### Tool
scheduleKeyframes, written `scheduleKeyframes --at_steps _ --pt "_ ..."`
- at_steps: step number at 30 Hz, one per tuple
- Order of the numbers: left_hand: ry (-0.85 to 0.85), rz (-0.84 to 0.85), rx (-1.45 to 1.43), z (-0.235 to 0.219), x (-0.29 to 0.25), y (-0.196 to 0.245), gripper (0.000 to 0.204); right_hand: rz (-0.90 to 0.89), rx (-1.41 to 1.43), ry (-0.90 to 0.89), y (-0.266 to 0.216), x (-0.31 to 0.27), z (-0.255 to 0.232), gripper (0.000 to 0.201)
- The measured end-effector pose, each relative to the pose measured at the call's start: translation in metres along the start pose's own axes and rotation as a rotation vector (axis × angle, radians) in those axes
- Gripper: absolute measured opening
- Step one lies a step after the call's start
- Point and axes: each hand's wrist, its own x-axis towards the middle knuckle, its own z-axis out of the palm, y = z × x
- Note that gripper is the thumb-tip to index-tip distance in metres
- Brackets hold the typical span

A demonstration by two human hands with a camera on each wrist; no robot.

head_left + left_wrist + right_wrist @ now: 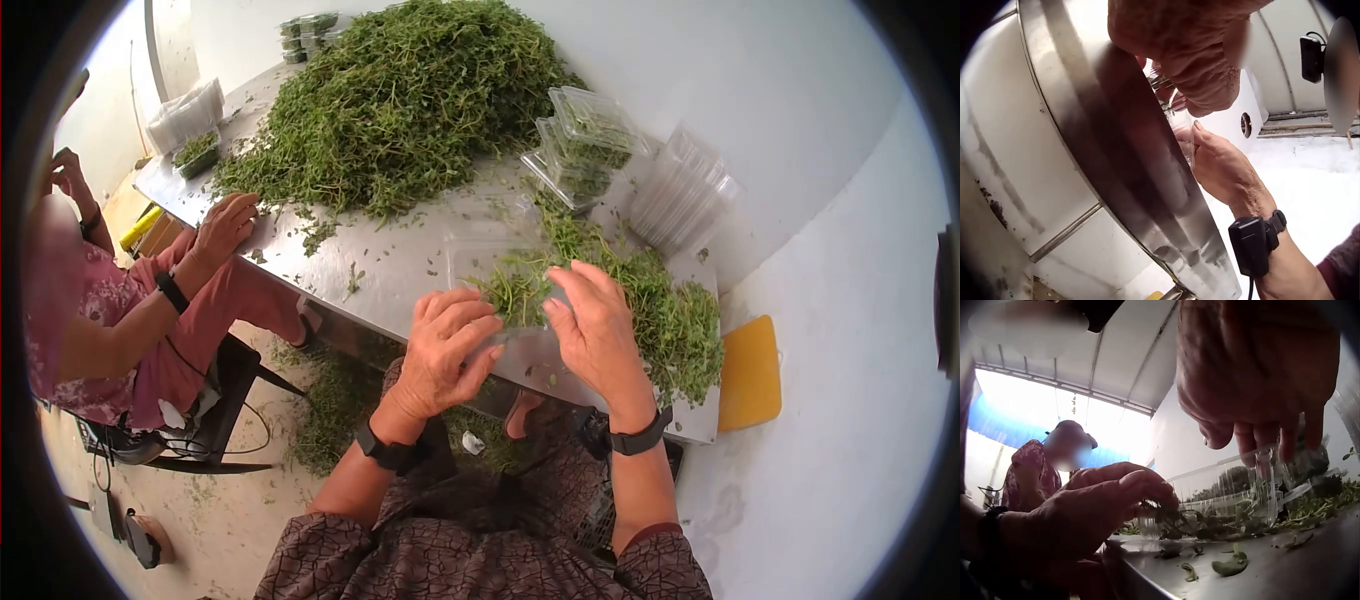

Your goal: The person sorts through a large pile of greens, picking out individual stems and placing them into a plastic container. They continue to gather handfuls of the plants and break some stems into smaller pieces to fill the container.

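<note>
A clear plastic clamshell box (478, 258) lies on the metal table, partly filled with green leafy sprigs (515, 290). My left hand (447, 345) is at the box's left end, its fingers loosely bent and its thumb apart from them. In the right wrist view, those left fingertips come right at the sprigs by the box's end. Across from it, my right hand (597, 335) is at the box's right end. Its long fingers (1254, 440) reach down, nearly straight, to the clear wall, with the thumb held apart. Part of the box is hidden by the hands.
A large heap of sprigs (400, 100) covers the table's back, and a smaller pile (670, 320) lies at right. Filled boxes (585, 150) and nested empty ones (685, 190) stand by the wall. At left another person (110, 330) sits, one hand on the table (380, 255).
</note>
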Motion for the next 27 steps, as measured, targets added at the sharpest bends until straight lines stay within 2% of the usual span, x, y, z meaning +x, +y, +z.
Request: scheduleKeyframes --at_steps 10,18,22,24,27 --pt "0.030 0.011 -0.031 0.001 -0.002 -0.002 0.040 -0.023 -0.079 -0.035 0.007 0.011 0.015 0.027" --pt "0.055 -0.003 -0.052 0.004 -0.006 -0.005 0.042 -0.066 -0.106 -0.222 0.002 0.014 0.003 0.021" --pt "0.062 -0.002 -0.057 0.005 -0.006 -0.005 0.040 -0.068 -0.088 -0.167 -0.004 0.019 -0.010 0.021" --pt "0.064 -0.001 -0.061 0.005 -0.006 -0.005 0.041 -0.107 -0.105 -0.084 -0.005 0.023 -0.010 0.023" --pt "0.065 0.005 -0.062 0.006 -0.006 -0.005 0.041 -0.106 -0.079 -0.105 0.005 0.025 0.002 0.026"
